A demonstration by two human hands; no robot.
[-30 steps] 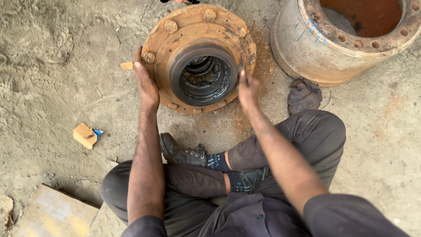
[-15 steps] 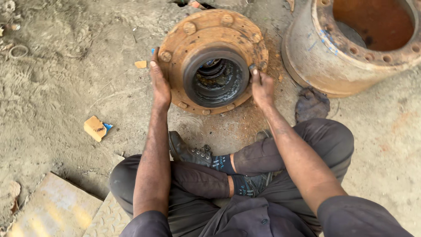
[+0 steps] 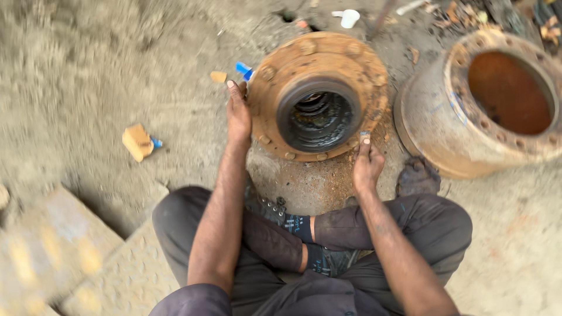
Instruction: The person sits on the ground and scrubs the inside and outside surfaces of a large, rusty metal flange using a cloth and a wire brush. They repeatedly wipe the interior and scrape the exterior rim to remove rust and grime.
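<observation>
Dirt floor (image 3: 88,70), hands on rusty wheel hub (image 3: 316,58)

Wheel hub (image 3: 319,58): rusty rough metal, greasy glossy bore. Brake drum (image 3: 445,134): matt corroded metal.

My left hand (image 3: 239,114) presses flat against the rusty wheel hub's (image 3: 319,93) flange; my right hand (image 3: 367,167) touches its lower rim.
</observation>
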